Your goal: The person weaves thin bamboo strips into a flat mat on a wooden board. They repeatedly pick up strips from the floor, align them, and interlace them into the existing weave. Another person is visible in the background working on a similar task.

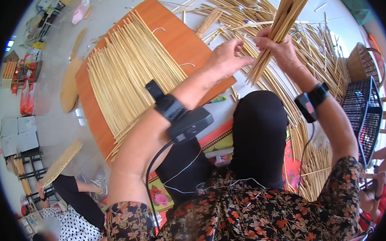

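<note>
Fingers [268,40] of the right hand [277,48] closed around a bundle of bamboo strips [280,24], held upright and slightly tilted so the lower ends fan out below the grip. Fingers of the left hand [225,58] lightly curled and narrowed, tips just beside the bundle at the level of the grip, apparently picking at a single strip; whether they pinch one cannot be told. The bundle probably stands on end so that strips can be drawn off one by one. Both wrists carry black strapped devices, the left one [188,122] with a cable running down the forearm. To the left of the bundle, an orange wooden board [180,38] lies on the floor, carrying a mat of parallel strips [125,76] laid side by side. Behind and to the right of the bundle, loose strips [321,53] lie scattered in a heap. Further right of the bundle, a black mesh crate [363,115] and a woven basket [360,62]. Below the bundle, the person's dark-clad knee [258,133] hides part of the floor. Another seated person [70,210] far lower left of the bundle
</note>
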`<state>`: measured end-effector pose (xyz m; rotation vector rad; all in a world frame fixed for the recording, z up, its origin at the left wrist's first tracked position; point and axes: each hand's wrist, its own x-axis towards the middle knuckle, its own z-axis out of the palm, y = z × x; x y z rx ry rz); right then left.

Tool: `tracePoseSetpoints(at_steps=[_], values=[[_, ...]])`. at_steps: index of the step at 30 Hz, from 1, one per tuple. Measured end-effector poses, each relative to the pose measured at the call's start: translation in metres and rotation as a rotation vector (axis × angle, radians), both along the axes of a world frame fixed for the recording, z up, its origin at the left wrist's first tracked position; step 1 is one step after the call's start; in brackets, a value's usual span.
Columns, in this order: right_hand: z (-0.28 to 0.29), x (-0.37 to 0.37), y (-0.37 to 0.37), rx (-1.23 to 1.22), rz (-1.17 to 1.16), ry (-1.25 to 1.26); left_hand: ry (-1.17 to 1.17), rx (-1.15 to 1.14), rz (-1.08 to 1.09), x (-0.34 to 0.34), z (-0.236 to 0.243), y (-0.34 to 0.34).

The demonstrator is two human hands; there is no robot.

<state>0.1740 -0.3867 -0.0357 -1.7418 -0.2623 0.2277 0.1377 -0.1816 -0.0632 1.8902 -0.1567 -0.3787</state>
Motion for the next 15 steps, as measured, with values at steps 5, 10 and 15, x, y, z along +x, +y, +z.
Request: tracePoseSetpoints(at_steps=[5,10,15], values=[[-0.087,-0.020,-0.029,-0.117,-0.039,0.114,0.037,-0.059,0.006,-0.015,0.010,0.013],[-0.112,-0.028,-0.038,-0.051,-0.098,0.164,0.030,-0.087,-0.005,-0.020,0.011,0.024],[-0.109,-0.022,-0.049,-0.158,-0.132,0.100,0.041,-0.078,-0.075,-0.012,-0.003,0.013]])
